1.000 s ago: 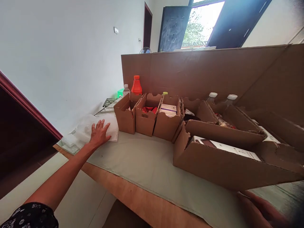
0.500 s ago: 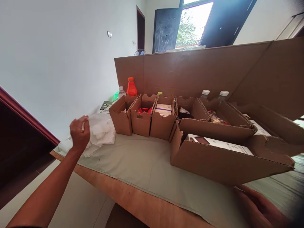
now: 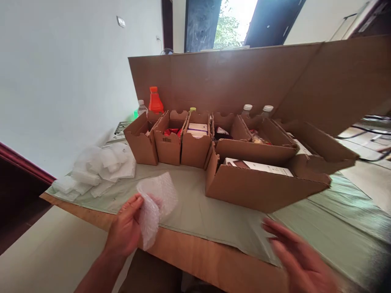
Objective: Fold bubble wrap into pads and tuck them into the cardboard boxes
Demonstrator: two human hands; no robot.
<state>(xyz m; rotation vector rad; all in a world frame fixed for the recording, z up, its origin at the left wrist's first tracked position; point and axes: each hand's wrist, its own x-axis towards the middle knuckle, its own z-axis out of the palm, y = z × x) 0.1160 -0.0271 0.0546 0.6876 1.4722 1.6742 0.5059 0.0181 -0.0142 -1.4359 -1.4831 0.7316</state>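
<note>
The left hand (image 3: 124,230) gripped a bubble sheet (image 3: 165,197) between the thumb and the fingers. This sheet was of clear plastic, with small bubbles over it and folded, one flap hanging down. It was above the near edge of the table, in front of the boxes (image 3: 195,152). The right hand (image 3: 301,256) was blurred; it was open, with the thumb apart from the fingers, near the front box (image 3: 244,189). Whether it touched the cloth (image 3: 189,199), I could not tell. The boxes were of brown cardboard, with rough cut edges and notched tops. A pile (image 3: 100,169) of similar plastic, whitish and crumpled, lay at the left.

The pale green cloth, a little wrinkled, covered the table, and a wooden edge (image 3: 195,246) showed below it. A tall cardboard panel (image 3: 226,81) stood behind. Farther there were a white wall (image 3: 61,73) and dark doors (image 3: 201,24) around a bright opening with green leaves (image 3: 226,26).

I counted seven boxes: six in the back row and one in front, which had one white carton (image 3: 269,168) inside. Behind them were one orange bottle (image 3: 155,101), one clear bottle (image 3: 142,108), two white caps (image 3: 247,107) and one yellow-green cap (image 3: 192,109). The pieces of the pile overlapped too much for counting.
</note>
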